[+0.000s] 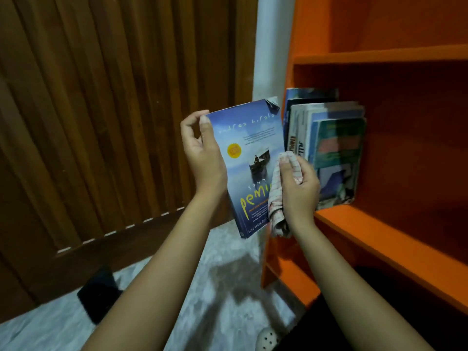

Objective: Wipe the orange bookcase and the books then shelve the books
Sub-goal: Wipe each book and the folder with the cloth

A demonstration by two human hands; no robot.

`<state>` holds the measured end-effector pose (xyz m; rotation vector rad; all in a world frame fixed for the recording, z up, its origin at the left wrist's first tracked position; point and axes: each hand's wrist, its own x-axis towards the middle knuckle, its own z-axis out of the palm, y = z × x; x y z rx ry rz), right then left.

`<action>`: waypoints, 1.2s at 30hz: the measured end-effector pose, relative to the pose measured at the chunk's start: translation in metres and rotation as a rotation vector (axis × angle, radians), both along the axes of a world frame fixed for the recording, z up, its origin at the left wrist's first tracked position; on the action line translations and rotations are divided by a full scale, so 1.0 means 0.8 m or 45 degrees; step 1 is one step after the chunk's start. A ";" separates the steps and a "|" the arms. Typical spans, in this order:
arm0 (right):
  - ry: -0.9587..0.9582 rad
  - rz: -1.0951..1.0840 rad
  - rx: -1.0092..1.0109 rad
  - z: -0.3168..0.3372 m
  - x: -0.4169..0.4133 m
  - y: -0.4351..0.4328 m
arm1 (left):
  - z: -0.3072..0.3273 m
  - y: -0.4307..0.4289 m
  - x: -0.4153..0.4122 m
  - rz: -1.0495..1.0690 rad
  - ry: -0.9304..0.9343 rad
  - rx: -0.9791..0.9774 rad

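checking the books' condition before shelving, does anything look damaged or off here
The blue paperback book gripped by the left hand has its cover's top right corner curled back. The right hand holds a checked white cloth against its cover; nothing else stands out.

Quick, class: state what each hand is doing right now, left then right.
Left hand: closed on the blue book, gripping its left edge.
Right hand: closed on the checked cloth, held against the cover.

Both bare forearms (pixel 162 274) reach forward and upward, side by side. The left hand (pixel 202 153) grips the left edge of a blue paperback book (pixel 248 138), thumb on its cover. The right hand (pixel 298 188) clutches a crumpled checked cloth (pixel 276 201) against that cover.
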<state>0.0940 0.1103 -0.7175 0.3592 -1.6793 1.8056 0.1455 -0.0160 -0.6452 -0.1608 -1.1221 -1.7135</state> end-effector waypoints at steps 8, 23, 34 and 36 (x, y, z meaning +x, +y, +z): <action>-0.021 -0.304 0.023 0.017 -0.023 0.123 | 0.013 0.136 -0.043 -0.128 0.031 -0.073; -0.211 -0.090 -0.210 -0.036 -0.140 0.186 | -0.051 0.221 -0.151 0.017 0.071 -0.399; -0.180 -0.165 -0.417 -0.037 -0.151 0.180 | -0.066 0.202 -0.168 0.290 -0.069 -0.897; -0.177 -0.203 -0.360 -0.041 -0.152 0.181 | -0.073 0.194 -0.171 0.375 -0.115 -0.955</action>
